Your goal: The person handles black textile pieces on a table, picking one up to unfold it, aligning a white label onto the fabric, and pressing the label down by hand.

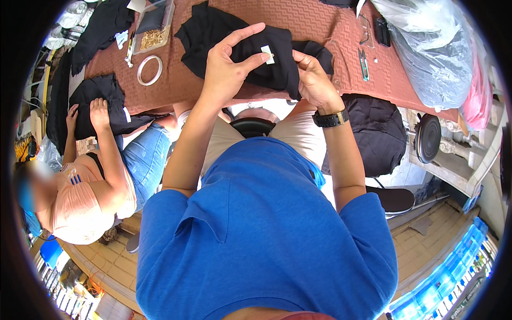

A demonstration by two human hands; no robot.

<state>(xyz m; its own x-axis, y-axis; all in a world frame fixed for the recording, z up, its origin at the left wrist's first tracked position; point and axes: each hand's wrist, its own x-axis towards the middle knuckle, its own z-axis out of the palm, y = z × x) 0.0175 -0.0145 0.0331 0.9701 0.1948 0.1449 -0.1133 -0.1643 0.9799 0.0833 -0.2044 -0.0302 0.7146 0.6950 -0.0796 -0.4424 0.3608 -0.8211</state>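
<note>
A black garment (240, 42) lies folded on the cloth-covered table in front of me, with a small white tag (268, 54) on it. A tiny gold-coloured bit shows at the tag. My left hand (226, 64) rests on the garment, its thumb tip at the tag and its index finger stretched out well apart from the thumb. The other left fingers are mostly hidden. At the garment's right edge, my right hand (316, 80) pinches the black fabric between thumb and fingers.
Green-handled thread snips (364, 65), glasses (366, 29) and a plastic-wrapped bundle (426, 48) are on the right. Leftward are a clear ring (150, 70) and a plastic box (154, 29) with small gold pieces. A co-worker (88, 186) handles black fabric (96, 93) at left.
</note>
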